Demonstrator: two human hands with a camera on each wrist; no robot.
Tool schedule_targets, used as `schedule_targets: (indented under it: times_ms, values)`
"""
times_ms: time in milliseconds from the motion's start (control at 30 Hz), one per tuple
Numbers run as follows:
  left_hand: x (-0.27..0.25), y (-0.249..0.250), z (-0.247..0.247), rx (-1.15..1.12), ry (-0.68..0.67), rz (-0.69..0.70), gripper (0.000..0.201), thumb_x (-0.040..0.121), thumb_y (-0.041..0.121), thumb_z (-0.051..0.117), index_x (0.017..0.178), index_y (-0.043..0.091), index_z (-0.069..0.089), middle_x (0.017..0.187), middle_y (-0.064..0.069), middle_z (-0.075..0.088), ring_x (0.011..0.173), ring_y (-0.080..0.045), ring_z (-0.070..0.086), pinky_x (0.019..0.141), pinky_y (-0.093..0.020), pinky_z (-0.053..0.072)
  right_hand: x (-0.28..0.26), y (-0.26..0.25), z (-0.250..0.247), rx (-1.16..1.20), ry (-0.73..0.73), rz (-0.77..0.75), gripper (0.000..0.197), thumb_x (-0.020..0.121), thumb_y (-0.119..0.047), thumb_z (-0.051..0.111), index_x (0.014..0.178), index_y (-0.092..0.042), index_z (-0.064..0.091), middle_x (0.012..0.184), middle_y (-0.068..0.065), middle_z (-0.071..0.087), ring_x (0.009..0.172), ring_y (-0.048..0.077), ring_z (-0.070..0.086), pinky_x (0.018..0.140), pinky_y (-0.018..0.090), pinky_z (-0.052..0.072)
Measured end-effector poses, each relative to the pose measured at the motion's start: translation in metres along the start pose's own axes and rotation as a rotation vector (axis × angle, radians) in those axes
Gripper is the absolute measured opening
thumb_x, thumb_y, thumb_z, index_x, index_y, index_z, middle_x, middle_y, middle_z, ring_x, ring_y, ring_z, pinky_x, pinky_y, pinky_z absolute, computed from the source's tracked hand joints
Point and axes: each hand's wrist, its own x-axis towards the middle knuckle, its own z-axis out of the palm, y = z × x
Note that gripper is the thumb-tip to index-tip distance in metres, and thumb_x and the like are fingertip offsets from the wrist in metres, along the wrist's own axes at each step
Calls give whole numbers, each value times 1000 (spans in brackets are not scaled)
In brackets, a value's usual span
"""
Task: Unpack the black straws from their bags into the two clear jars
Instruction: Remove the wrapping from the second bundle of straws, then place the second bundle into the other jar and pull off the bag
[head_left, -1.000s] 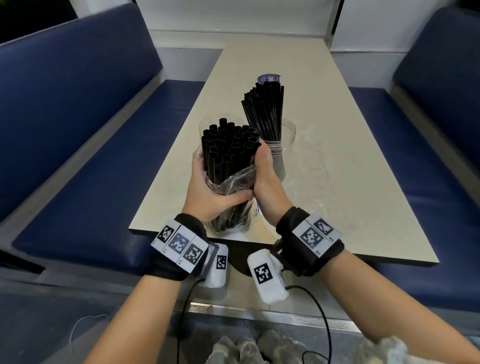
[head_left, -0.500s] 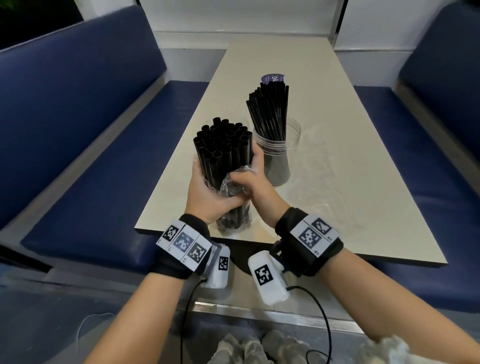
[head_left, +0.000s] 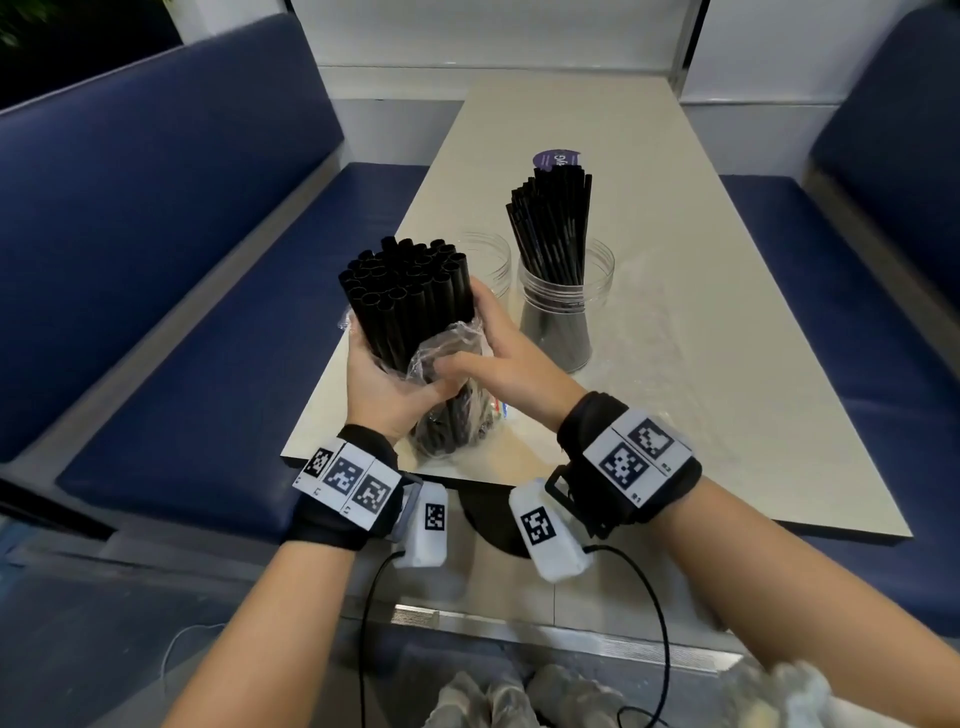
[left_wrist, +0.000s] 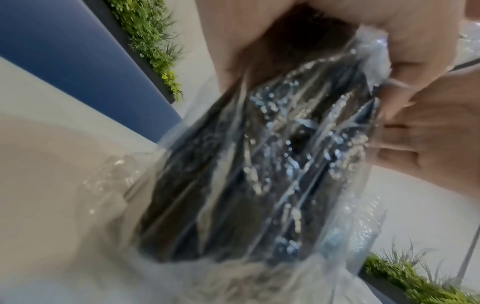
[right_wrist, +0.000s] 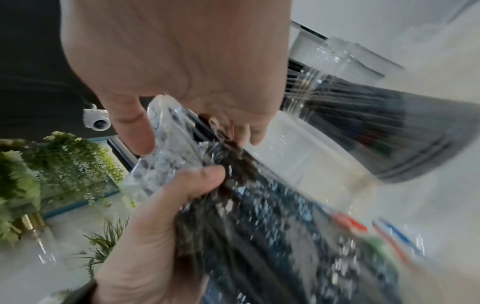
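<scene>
Both hands hold a bundle of thick black straws (head_left: 410, 296) upright, tilted a little left, over the table's near edge. A clear plastic bag (head_left: 452, 415) still wraps its lower half, and the tops stick out bare. My left hand (head_left: 384, 389) grips the bundle from the left. My right hand (head_left: 493, 353) wraps the right side, its thumb pinching the bunched bag mouth (right_wrist: 171, 144) against the straws. Just behind stands an empty clear jar (head_left: 488, 260). To its right, a second clear jar (head_left: 558, 322) holds thin black straws (head_left: 553, 228).
An empty clear bag (head_left: 670, 332) lies flat on the beige table (head_left: 727, 415), right of the jars. A round purple lid-like disc (head_left: 557, 158) sits behind the thin straws. Blue bench seats (head_left: 208, 364) run along both sides of the table.
The bag mouth has slid further down the bundle under my right thumb. The bundle has shifted left and tilted, uncovering the empty jar behind it.
</scene>
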Motion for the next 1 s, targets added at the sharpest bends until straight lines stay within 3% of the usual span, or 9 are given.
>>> schedule_targets:
  times_ms: [100, 167, 333, 467, 567, 633, 733, 867, 1000]
  values:
    - [5, 2, -13, 22, 34, 22, 88, 54, -21, 77, 128, 0, 34, 112, -1, 57, 99, -3, 62, 82, -17, 51, 10, -9, -5, -231, 32, 23, 85, 64, -22, 46, 145, -12, 21, 152, 8, 25, 141, 18, 20, 108, 25, 19]
    - [9, 5, -23, 25, 92, 51, 87, 52, -10, 83, 124, 2, 38, 109, 2, 58, 96, 3, 63, 81, -14, 50, 19, -11, -10, -351, 116, 30, 84, 64, -23, 41, 144, -9, 22, 154, 8, 22, 142, 19, 15, 108, 24, 15]
    - [16, 14, -40, 77, 121, 85, 87, 41, 17, 84, 117, 9, 44, 108, 7, 58, 99, 8, 61, 89, -14, 48, 51, 4, -11, -875, 158, -19, 46, 83, -6, 46, 127, 4, 39, 135, 19, 41, 130, 31, 31, 107, 27, 16]
    - [21, 21, -50, 169, 98, 88, 97, 43, 24, 86, 126, 1, 42, 117, -1, 58, 114, -11, 57, 102, -30, 44, 62, 15, -5, -1051, 98, 98, 38, 89, -12, 42, 124, 0, 46, 128, 17, 49, 124, 32, 38, 105, 34, 28]
    - [29, 29, -63, 228, 76, 93, 90, 43, 27, 86, 124, 22, 46, 125, -2, 56, 122, -16, 53, 106, -42, 41, 56, 13, -3, -1111, 133, 73, 31, 91, -19, 44, 116, -4, 53, 121, 14, 56, 117, 31, 45, 100, 38, 34]
    - [34, 39, -70, 307, 37, 80, 83, 45, 25, 87, 117, 36, 47, 124, 2, 57, 121, -14, 53, 106, -38, 41, 49, 9, -4, -1140, 148, 76, 28, 90, -24, 50, 112, -9, 57, 119, 11, 57, 116, 29, 46, 100, 40, 35]
    - [45, 62, -76, 586, -35, 93, 88, 55, 7, 87, 130, 20, 43, 117, 8, 54, 110, -4, 50, 93, -7, 38, 41, -2, -7, -1055, 165, 66, 55, 78, -35, 67, 124, -12, 47, 131, 10, 46, 125, 28, 37, 105, 38, 32]
    - [57, 96, -70, 887, -172, 138, 91, 60, 9, 84, 137, 20, 37, 110, 6, 53, 105, -7, 48, 91, -22, 35, 55, -10, -7, -919, 107, 179, 113, 64, -50, 77, 145, -9, 11, 151, 16, 19, 141, 33, 16, 115, 40, 19]
    - [68, 114, -55, 1188, -318, 262, 84, 62, 15, 81, 133, 27, 39, 111, -3, 63, 104, -28, 58, 85, -36, 44, 63, -1, -2, -821, 162, 230, 96, 59, -48, 80, 130, -8, 30, 128, 14, 44, 122, 31, 40, 99, 42, 40]
